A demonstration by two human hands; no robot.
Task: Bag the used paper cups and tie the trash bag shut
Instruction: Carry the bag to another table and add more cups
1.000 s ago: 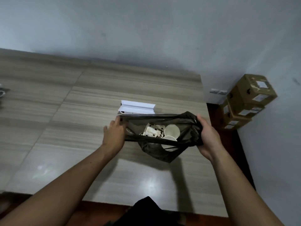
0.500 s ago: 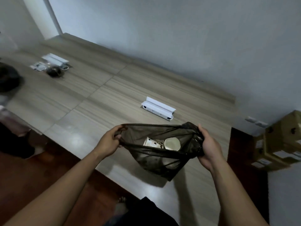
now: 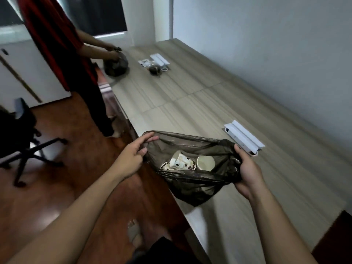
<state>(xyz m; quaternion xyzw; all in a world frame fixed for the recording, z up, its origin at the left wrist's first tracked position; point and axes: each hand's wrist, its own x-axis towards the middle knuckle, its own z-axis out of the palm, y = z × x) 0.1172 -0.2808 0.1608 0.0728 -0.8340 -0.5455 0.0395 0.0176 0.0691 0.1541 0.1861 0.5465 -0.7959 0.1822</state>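
A dark, see-through trash bag [image 3: 192,189] hangs open between my hands over the near edge of the wooden table [image 3: 209,103]. Inside it lie used paper cups [image 3: 182,161]: a white one with brown spots on its side and a plain one [image 3: 206,163] with its mouth facing up. My left hand [image 3: 134,156] pinches the left side of the bag's rim. On the right side, my right hand [image 3: 247,171] grips the bunched rim. The bag's bottom hangs just above the tabletop.
A white folded box [image 3: 243,139] lies on the table just behind my right hand. Farther along the table, another person [image 3: 57,44] in red holds a second dark bag [image 3: 116,64], near small items [image 3: 156,63]. A black office chair [image 3: 21,130] stands on the wooden floor at left.
The view has swung left, bringing the other person, the chair and the floor into sight. My hands still hold the bag's rim, which now sits over the table's near edge.
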